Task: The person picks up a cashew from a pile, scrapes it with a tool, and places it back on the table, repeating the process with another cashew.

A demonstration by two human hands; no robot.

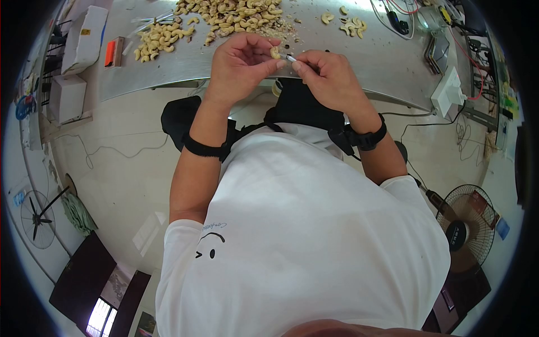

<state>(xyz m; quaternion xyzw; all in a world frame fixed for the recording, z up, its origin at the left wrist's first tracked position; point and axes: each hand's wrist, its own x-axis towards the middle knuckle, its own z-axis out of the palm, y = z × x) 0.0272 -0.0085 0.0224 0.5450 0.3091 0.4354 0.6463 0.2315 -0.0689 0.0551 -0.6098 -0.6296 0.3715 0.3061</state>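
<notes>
My left hand (241,67) pinches a single pale cashew (275,52) between thumb and fingers, just above the front part of the metal table (185,66). My right hand (330,77) grips a slim, pen-like tool with a metal tip (290,58). The tip points left and is at or very near the cashew; contact is too small to make out. Beyond my hands lies a large pile of cashews (241,16) with crumbs and skin bits at its right side. A smaller cashew heap (160,40) lies left, and several cashews (352,27) lie right.
An orange-and-brown block (114,52) sits at the table's left. Toward the right are a dark phone-like object (437,53), a white power strip (448,92) and loose cables. A standing fan (463,230) is at lower right. White boxes (84,39) stand left.
</notes>
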